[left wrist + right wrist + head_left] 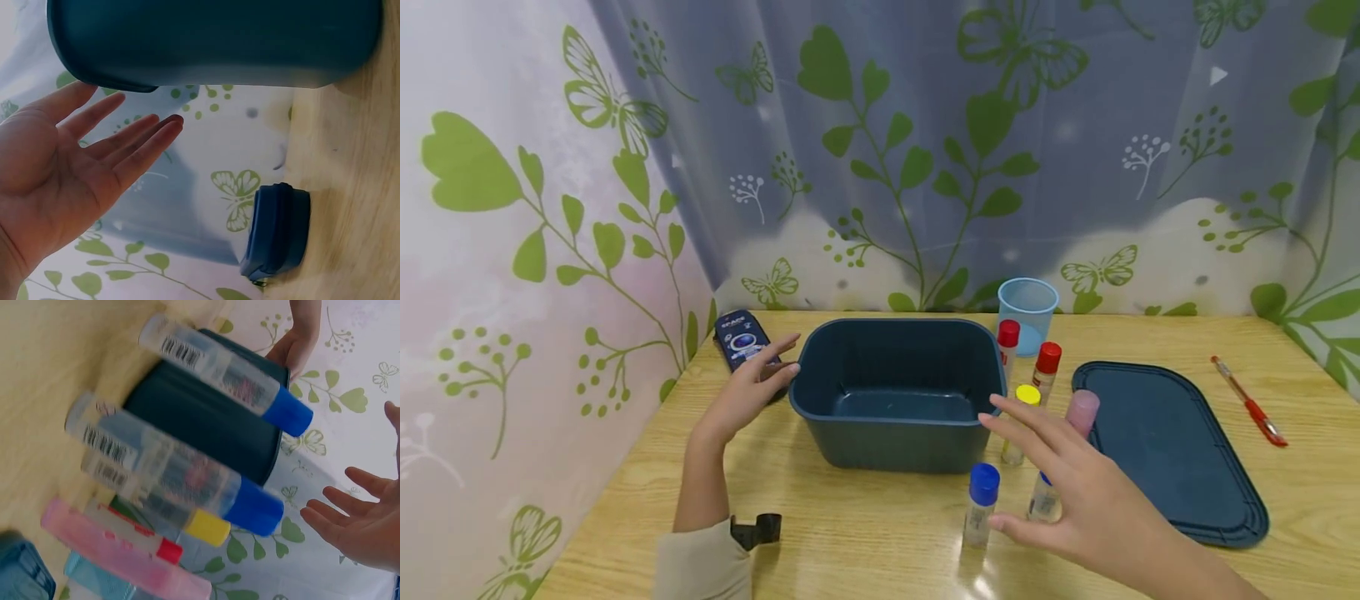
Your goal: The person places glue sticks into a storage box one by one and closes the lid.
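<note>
A dark teal plastic bin [902, 446] stands upright on the table with its top uncovered. My left hand [741, 404] is at the bin's left rim, fingers extended; in the left wrist view its thumb is right at the rim. Over the small clear bottles hovers my right hand [1093, 500], fingers spread and holding nothing. One blue-capped bottle [979, 512] stands near its thumb, and another blue-capped bottle [169, 459] is partly hidden behind the hand in the head view. Beyond are a yellow-capped bottle [1027, 397], a pink bottle [1082, 412] and two red-capped bottles [1048, 360].
A teal lid [1165, 442] lies flat at the right, with a red pen [1255, 408] past it. Behind the bottles stands a light-blue cup [1028, 304]. A dark blue case [739, 333] is left of the bin. A patterned curtain [925, 167] backs the table.
</note>
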`<move>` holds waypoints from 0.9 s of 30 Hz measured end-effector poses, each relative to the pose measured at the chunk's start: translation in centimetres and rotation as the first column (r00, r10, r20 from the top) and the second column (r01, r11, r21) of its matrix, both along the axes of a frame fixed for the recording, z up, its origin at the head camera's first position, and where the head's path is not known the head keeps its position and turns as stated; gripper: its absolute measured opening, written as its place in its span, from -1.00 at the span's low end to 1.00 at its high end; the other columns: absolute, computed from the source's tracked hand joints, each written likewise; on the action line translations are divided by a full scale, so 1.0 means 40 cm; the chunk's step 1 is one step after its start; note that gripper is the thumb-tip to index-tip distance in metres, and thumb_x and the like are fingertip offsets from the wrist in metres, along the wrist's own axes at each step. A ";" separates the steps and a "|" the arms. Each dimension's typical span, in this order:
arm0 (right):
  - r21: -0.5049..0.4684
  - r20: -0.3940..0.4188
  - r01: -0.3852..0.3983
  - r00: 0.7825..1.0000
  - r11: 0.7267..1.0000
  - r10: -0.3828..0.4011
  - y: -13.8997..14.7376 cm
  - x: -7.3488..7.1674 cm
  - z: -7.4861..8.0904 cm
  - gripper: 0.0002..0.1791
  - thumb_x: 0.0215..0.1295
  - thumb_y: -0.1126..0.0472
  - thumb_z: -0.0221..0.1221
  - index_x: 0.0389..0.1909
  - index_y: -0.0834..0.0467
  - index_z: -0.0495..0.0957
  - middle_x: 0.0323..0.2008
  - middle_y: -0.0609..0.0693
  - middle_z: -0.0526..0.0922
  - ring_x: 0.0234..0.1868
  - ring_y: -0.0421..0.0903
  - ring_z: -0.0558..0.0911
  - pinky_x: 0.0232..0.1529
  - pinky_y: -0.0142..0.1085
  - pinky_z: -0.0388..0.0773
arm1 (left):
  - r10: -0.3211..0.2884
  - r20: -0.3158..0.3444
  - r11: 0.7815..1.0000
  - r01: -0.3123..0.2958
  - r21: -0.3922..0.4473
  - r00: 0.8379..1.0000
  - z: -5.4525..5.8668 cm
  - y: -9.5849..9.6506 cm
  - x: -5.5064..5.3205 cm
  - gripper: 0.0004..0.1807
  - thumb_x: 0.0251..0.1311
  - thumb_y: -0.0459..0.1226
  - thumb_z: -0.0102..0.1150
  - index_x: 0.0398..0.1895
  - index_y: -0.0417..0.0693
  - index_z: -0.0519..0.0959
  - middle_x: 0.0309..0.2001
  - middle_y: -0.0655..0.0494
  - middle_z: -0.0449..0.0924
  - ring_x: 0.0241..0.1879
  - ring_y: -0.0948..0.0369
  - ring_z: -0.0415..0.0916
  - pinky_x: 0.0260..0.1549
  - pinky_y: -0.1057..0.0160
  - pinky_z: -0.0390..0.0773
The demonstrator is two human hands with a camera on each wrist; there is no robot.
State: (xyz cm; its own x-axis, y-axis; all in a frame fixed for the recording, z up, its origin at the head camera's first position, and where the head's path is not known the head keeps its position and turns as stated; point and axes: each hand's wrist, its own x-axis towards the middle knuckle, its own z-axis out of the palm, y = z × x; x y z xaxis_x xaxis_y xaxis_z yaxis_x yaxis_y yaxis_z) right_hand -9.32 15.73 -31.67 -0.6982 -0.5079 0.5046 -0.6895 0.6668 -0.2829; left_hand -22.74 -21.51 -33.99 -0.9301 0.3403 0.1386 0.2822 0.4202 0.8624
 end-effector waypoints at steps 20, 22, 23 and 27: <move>-0.193 0.248 0.037 0.969 0.981 0.012 -0.043 0.004 -0.081 -0.53 0.13 0.19 0.29 0.08 0.07 0.41 -0.03 -0.05 0.49 -0.23 -0.25 0.58 -0.33 -0.47 0.55 | -0.069 0.066 0.997 0.066 0.045 0.995 -0.004 0.008 0.003 -0.48 0.42 -0.21 -0.20 0.39 -0.14 0.09 0.33 -0.22 0.05 0.28 -0.07 0.08 0.14 -0.03 0.24; -0.206 0.244 0.017 0.969 0.978 0.034 -0.043 0.002 -0.087 -0.55 0.13 0.25 0.28 0.06 0.07 0.42 -0.06 -0.04 0.51 -0.23 -0.25 0.57 -0.32 -0.47 0.55 | -0.067 0.069 0.997 0.064 0.047 0.995 -0.003 0.007 0.004 -0.48 0.42 -0.21 -0.20 0.39 -0.15 0.09 0.33 -0.23 0.05 0.28 -0.07 0.08 0.14 -0.03 0.24; -0.210 0.234 0.007 0.971 0.978 0.044 -0.043 0.000 -0.089 -0.56 0.13 0.28 0.27 0.05 0.08 0.42 -0.07 -0.04 0.52 -0.24 -0.24 0.57 -0.33 -0.46 0.56 | -0.065 0.070 0.997 0.062 0.048 0.995 -0.003 0.006 0.004 -0.48 0.42 -0.21 -0.20 0.39 -0.14 0.09 0.33 -0.23 0.05 0.28 -0.07 0.08 0.14 -0.03 0.24; -0.230 0.217 0.000 0.975 0.973 0.051 -0.045 -0.002 -0.098 -0.59 0.10 0.37 0.27 -0.01 0.08 0.46 -0.14 -0.08 0.54 -0.25 -0.25 0.57 -0.34 -0.44 0.57 | -0.064 0.076 0.997 0.060 0.046 0.995 -0.003 0.005 0.003 -0.48 0.42 -0.20 -0.20 0.39 -0.12 0.09 0.33 -0.22 0.05 0.28 -0.07 0.07 0.13 -0.03 0.24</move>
